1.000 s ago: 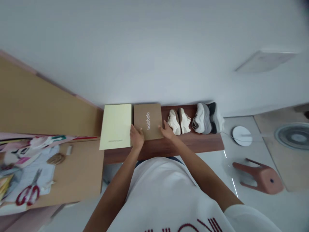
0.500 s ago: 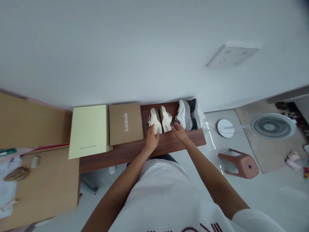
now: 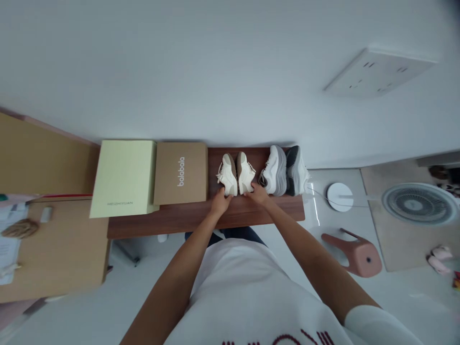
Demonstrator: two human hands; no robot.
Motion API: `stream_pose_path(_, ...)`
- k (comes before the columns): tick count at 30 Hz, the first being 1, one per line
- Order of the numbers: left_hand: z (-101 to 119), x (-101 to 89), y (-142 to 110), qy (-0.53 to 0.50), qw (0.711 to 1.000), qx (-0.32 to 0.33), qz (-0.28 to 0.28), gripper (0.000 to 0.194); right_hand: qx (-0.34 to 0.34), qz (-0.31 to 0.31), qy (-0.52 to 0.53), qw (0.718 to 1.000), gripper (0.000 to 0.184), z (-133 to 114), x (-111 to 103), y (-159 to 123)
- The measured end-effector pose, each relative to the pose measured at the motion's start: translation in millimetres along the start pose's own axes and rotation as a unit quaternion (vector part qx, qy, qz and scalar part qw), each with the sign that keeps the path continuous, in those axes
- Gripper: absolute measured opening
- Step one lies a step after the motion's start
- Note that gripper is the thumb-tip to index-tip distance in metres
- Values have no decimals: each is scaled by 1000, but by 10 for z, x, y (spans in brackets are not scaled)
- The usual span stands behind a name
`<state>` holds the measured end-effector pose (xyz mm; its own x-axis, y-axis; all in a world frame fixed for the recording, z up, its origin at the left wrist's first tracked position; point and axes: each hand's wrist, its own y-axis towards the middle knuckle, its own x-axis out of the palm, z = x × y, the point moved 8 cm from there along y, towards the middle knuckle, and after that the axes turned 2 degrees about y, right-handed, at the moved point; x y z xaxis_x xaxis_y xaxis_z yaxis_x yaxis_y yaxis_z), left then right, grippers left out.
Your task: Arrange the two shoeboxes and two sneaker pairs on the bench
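Observation:
Two small cream sneakers with brown soles stand side by side on a reddish-brown wooden bench point(image 3: 230, 218). At the near end of the left cream sneaker point(image 3: 227, 175) is my left hand point(image 3: 220, 203), its fingers and thumb closed on the shoe's edge. My right hand point(image 3: 259, 195) pinches the near end of the right cream sneaker point(image 3: 246, 173). Just right of that hand, a larger pair of sneakers lies on its side: a white one with a grey sole point(image 3: 276, 170) and a white one with a dark opening point(image 3: 296, 171).
Left on the bench are a brown shoebox point(image 3: 181, 172) and a pale yellow box point(image 3: 124, 177). A cardboard-coloured table point(image 3: 68, 249) adjoins at left. The wall behind carries a socket plate point(image 3: 381, 72). On the floor at right stand a pink stool point(image 3: 364, 258) and a fan point(image 3: 419, 203).
My right hand has moved left, from beside the larger sneakers onto the right cream sneaker. My left hand has slid to the near end of the left one. The view has shifted slightly.

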<state>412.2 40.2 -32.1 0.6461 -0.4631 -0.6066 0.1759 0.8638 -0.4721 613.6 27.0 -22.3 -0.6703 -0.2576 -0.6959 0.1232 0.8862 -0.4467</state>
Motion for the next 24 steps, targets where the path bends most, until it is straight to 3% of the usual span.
stream_pose_path(4, 39, -48, -6, 38, 999, 15, 4, 27, -20, 4, -46, 999, 19, -45, -55, 8)
stream_pose_path(10, 191, -183, -39, 73, 995, 58, 17, 29, -98, 15, -48, 994, 13, -201, -239, -31)
stream_pose_path(15, 452, -318, -93, 170, 978, 114, 25, 29, -158, 53, -106, 980, 22, -432, -399, -107)
stream_pose_path(24, 799, -426, -95, 338, 933, 122, 19, 43, -185, 11, -246, 951, 31, -805, -339, -170)
